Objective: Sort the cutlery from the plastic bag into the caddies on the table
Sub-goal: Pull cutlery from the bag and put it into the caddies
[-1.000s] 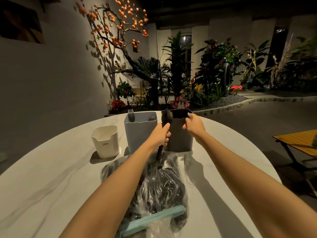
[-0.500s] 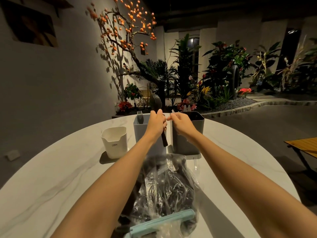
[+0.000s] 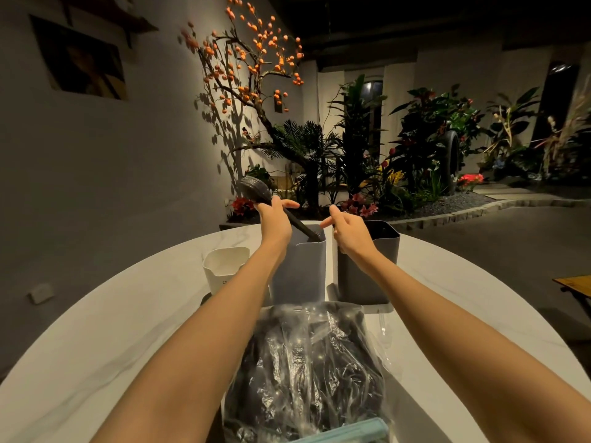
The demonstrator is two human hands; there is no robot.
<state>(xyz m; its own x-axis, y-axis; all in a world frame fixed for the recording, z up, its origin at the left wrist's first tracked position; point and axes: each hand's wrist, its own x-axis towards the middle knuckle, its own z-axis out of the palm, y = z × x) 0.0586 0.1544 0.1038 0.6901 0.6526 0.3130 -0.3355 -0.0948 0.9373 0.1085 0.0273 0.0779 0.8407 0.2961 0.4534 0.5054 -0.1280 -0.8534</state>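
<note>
My left hand (image 3: pixel 275 219) grips a black plastic spoon (image 3: pixel 256 190) by its handle. The bowl points up and left, and the handle's tip dips into the light grey caddy (image 3: pixel 303 270). My right hand (image 3: pixel 348 231) hovers between that caddy and the dark grey caddy (image 3: pixel 377 276). Its forefinger and thumb are stretched out, its other fingers loosely curled, and it holds nothing that I can see. A small white caddy (image 3: pixel 222 271) stands on the left. The clear plastic bag (image 3: pixel 307 366) full of black cutlery lies near me, with a pale blue zip strip (image 3: pixel 358 431) at its near end.
The round white marble table (image 3: pixel 112 340) carries everything. A clear plastic piece (image 3: pixel 385 340) lies to the right of the bag. Beyond the table stand an orange-fruited tree (image 3: pixel 256 65) and a bed of plants. A wooden table (image 3: pixel 575 282) stands at the right edge.
My left hand carried the spoon from the dark caddy leftward and lowered its handle into the light grey caddy. My right hand left the dark caddy's rim and moved left.
</note>
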